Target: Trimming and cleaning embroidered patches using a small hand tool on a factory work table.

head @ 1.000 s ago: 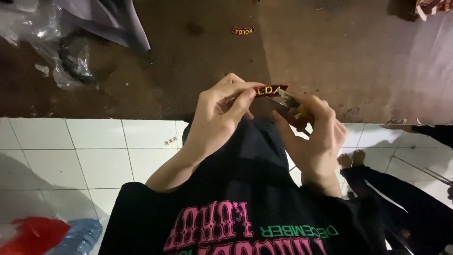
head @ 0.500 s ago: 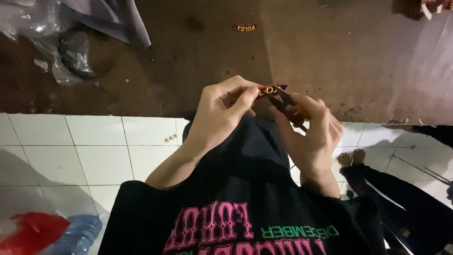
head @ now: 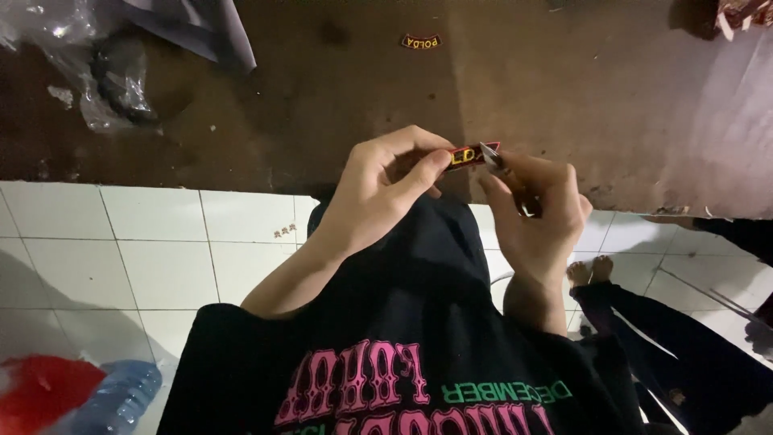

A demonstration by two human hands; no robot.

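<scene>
A: What surrounds the small dark embroidered patch with a red border and yellow lettering point(head: 471, 155)?

B: Largest first: the dark brown worn surface point(head: 338, 89) spreads behind the patch and ends in an edge just below it. Below that edge lies the white tiled floor point(head: 121, 258). The person's black printed shirt point(head: 403, 354) fills the frame beneath the patch. Far to the upper left of the patch sits crumpled clear plastic wrap point(head: 88, 72), with a grey folded sheet point(head: 209, 24) beside it. Well below and to the left of the patch are a red plastic object point(head: 36, 395) and a clear blue plastic bottle point(head: 113, 399). Straight above the patch, well apart from it, lies a second small curved patch point(head: 421, 41) on the surface.

A: And the hands?

B: Close together. The left hand point(head: 378, 189) pinches the patch's left end between thumb and fingers. The right hand point(head: 535, 209) is closed on a thin metal tool point(head: 503, 165) whose tip touches the patch's right end.

A: Anything hard to read?

B: The left thumb covers part of the patch. The tool's kind I cannot tell; the fingers hide most of it. Another person's bare feet point(head: 590, 270) and dark trousers show below right of the patch, cut off by the frame.
</scene>
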